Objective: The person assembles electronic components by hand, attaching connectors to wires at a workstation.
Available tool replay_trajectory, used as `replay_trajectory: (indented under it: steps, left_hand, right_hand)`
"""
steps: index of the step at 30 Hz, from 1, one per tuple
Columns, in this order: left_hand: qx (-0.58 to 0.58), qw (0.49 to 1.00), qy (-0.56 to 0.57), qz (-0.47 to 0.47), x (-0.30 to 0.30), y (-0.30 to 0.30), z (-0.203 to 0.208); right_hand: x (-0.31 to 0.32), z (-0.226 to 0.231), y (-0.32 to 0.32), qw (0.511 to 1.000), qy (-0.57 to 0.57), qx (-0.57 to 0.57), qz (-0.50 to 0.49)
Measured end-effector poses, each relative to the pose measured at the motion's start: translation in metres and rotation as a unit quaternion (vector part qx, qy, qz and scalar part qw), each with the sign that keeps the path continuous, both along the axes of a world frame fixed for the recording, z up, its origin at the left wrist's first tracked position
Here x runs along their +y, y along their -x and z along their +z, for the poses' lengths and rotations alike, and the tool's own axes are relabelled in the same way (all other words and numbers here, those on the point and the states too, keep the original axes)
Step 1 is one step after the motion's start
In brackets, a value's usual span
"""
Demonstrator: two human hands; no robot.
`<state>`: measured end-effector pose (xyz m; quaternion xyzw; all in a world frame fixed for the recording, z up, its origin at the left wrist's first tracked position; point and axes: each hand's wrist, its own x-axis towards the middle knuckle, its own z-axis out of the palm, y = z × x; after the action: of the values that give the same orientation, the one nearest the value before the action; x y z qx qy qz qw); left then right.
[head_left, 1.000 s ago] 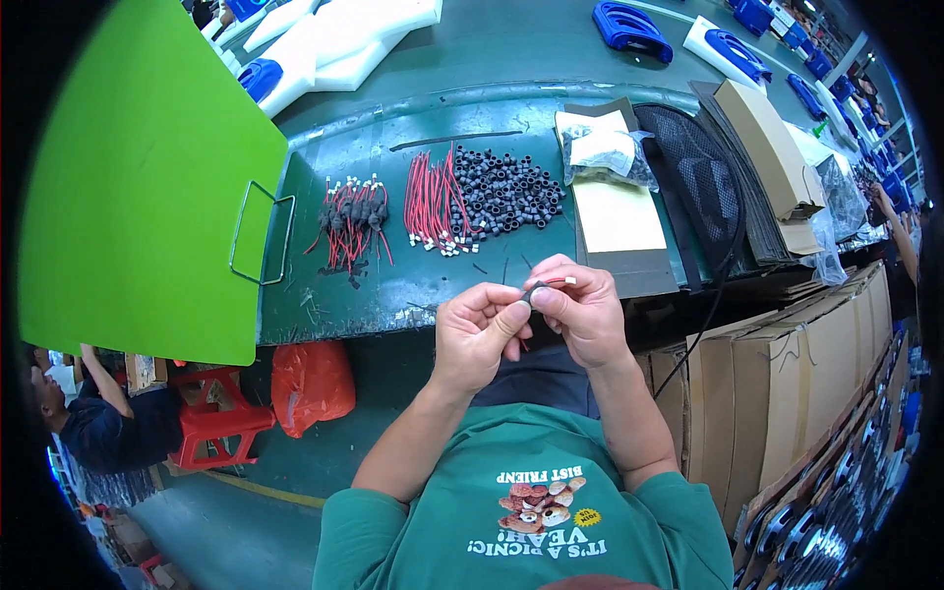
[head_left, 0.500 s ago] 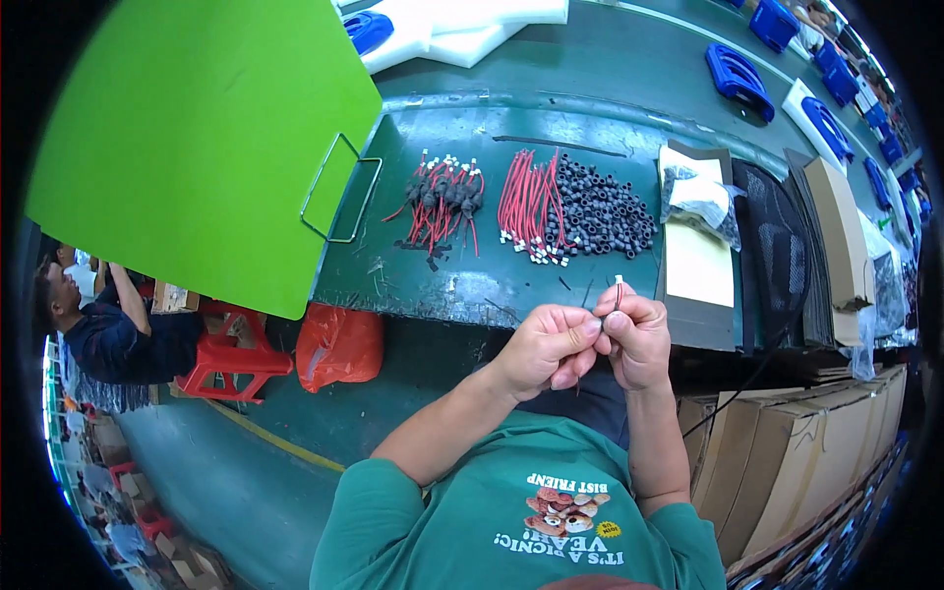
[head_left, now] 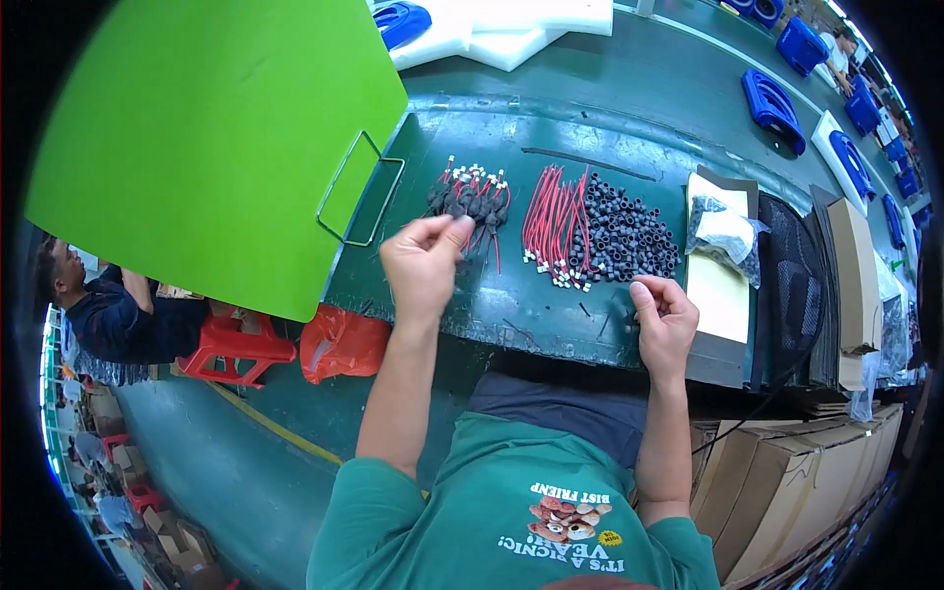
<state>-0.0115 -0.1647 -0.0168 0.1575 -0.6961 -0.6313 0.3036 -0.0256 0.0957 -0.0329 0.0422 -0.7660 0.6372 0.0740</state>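
My left hand (head_left: 425, 264) is over the left pile, its thumb and forefinger pinched on a red wire with a black cap (head_left: 455, 209); the fingers partly hide it. In that pile lie several red wires with black caps and white connectors (head_left: 487, 205). My right hand (head_left: 669, 323) hovers by the table's front edge, below the heap of black caps (head_left: 629, 231). Its fingers are curled, thumb and forefinger tips close together; whatever may be between them is too small to make out. Between the two piles lies a bundle of bare red wires (head_left: 556, 221) with white connectors.
A large green panel (head_left: 216, 147) with a wire handle (head_left: 361, 187) rises at the left. On the right are a clear bag (head_left: 726, 231) on yellow paper, a black mesh item (head_left: 792, 280) and cardboard (head_left: 854, 275). A person (head_left: 108, 305) sits far left near a red stool (head_left: 236, 349).
My hands have parted from working together at the table's front edge. The left has gone left and forward to the capped-wire pile; the right has moved slightly right.
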Motion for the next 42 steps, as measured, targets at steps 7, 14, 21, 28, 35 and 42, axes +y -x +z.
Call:
replay_trajectory:
  steps: [7, 14, 21, 28, 35, 42]
  left_hand:
    - [-0.06, 0.953, 0.281, 0.094, -0.033, 0.016, -0.012]
    - [-0.082, 0.954, 0.279, 0.078, -0.031, 0.006, -0.008]
    - [-0.062, 0.975, 0.207, 0.044, -0.013, -0.01, 0.003]
    - [-0.204, 0.877, 0.391, 0.192, -0.059, -0.008, -0.008]
    - [-0.27, 0.876, 0.369, 0.151, -0.074, -0.013, -0.01]
    - [-0.131, 0.95, 0.264, 0.1, -0.072, -0.012, -0.016]
  right_hand:
    - [-0.004, 0.004, 0.002, 0.998, -0.056, 0.028, 0.019]
    - [-0.002, 0.001, 0.003, 0.998, -0.059, 0.031, 0.019]
    - [-0.004, 0.003, 0.003, 0.997, -0.062, 0.039, 0.021]
    - [-0.005, 0.008, -0.004, 0.995, -0.078, 0.06, 0.021]
    - [-0.003, 0.006, -0.005, 0.994, -0.092, 0.055, 0.025]
    - [-0.005, 0.005, -0.005, 0.994, -0.084, 0.062, 0.022]
